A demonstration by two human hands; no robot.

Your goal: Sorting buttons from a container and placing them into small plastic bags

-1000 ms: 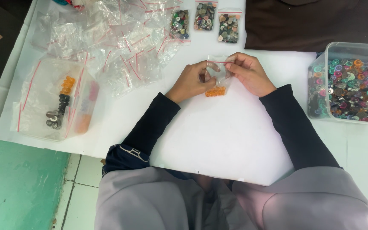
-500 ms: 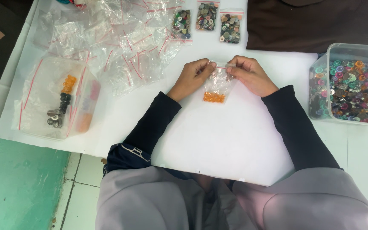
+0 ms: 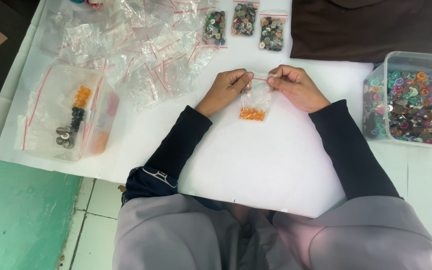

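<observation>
Pinching small clear bag [image 3: 256,100] top, left hand [image 3: 226,89], right hand [image 3: 296,87]

Small clear bag [image 3: 256,100] now hangs lower between my hands than a second ago, upright, stretched flat. Orange buttons [image 3: 252,114] sit gathered along its bottom edge, no longer tucked under my fingers. My left hand [image 3: 226,89] and right hand [image 3: 296,87] pinch the top strip, slightly farther apart than before.
</observation>
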